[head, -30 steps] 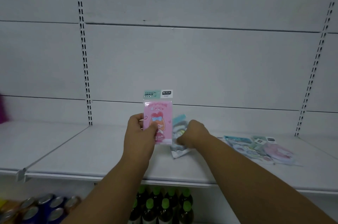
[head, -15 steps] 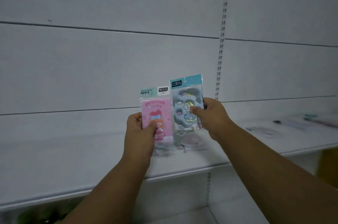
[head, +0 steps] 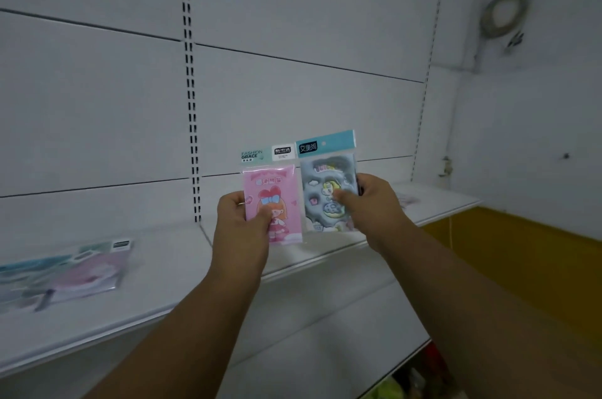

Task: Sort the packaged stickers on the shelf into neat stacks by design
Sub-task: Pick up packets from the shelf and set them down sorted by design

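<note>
My left hand point(head: 242, 222) grips a pink sticker pack point(head: 277, 190) with a cartoon girl, held upright above the white shelf point(head: 182, 271). Right beside it, my right hand point(head: 371, 203) pinches a grey-blue sticker pack point(head: 327, 180) with a unicorn and clouds, also upright. The two packs nearly touch edge to edge. A loose pile of other sticker packs point(head: 65, 268) lies on the shelf at the far left, blurred. Another faint pack point(head: 405, 199) lies on the shelf behind my right hand.
White back panels with a slotted upright point(head: 190, 105) rise behind the shelf. A lower white shelf point(head: 325, 353) sits below, with blurred goods at the bottom right. A yellow wall base point(head: 521, 252) and a coiled cable point(head: 503, 12) are at the right.
The view has swung right, so the pile of packs now lies at the far left. Both hands still hold their packs upright, side by side, roughly as half a second ago.
</note>
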